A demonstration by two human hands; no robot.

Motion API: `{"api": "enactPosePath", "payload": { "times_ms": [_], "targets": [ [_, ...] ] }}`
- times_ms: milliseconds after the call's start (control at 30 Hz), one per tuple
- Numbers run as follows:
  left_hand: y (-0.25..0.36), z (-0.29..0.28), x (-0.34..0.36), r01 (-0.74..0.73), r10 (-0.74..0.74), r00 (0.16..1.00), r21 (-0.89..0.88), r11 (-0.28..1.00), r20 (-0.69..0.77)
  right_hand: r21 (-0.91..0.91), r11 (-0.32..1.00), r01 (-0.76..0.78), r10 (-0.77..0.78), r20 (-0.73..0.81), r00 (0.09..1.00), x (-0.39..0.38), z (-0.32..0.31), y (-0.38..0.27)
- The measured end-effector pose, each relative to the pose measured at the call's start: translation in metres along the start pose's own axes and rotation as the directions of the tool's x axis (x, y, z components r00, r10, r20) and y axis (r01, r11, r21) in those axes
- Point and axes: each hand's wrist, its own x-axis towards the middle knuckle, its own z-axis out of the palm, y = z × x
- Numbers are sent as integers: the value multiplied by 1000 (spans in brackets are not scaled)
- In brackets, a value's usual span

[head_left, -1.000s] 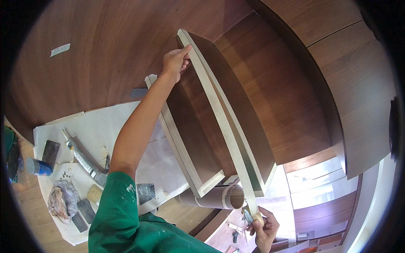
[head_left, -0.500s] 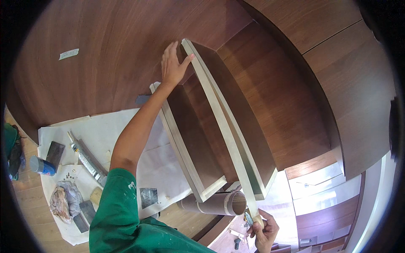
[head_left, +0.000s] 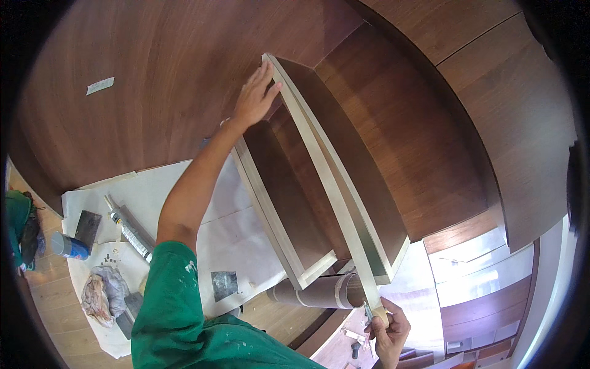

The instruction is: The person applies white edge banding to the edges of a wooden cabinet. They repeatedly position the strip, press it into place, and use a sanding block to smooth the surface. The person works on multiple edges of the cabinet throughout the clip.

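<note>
Along the front of a dark wood shelf [head_left: 338, 135] ran a strip of masking tape [head_left: 364, 270], stretched from eleven o'clock at its upper end to five o'clock at the lower. Near the top it met the shelf's pale edge; further down a narrow gap showed between the two.

At the eleven o'clock end lay the left hand [head_left: 253, 101], fingers straight and nearly together, thumb well apart, its tip touching the tape; nothing was gripped. At five o'clock the right hand [head_left: 391, 332] had its thumb and fingers closed around the roll of masking tape [head_left: 381, 317] (a small bluish-grey object showed just beside it, too indistinct to name).

Taken from the strip's middle, a second shelf [head_left: 283, 184] stood at nine o'clock, also pale-edged, and a brown cardboard tube [head_left: 316, 291] lay at six. A dark square pad [head_left: 224, 285] rested at eight on white sheeting [head_left: 239, 212]. Further out, between eight and nine, were a sealant cartridge [head_left: 132, 235] and a blue can [head_left: 72, 246], with a crumpled rag [head_left: 107, 294] near eight. At ten, a pale label [head_left: 100, 86] was stuck to the wood panel [head_left: 160, 74].
</note>
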Motion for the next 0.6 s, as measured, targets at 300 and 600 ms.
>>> {"api": "enactPosePath", "payload": {
  "times_ms": [300, 600],
  "targets": [
    [101, 12, -65, 230, -561, 819, -830, 509, -118, -78, 997, -18, 16, -35, 999, 6, 1, 6],
    [127, 9, -80, 471, -650, 696, -877, 91, 306, -20, 999, -27, 26, -20, 999, 1, 4, 10]
  ]
}}
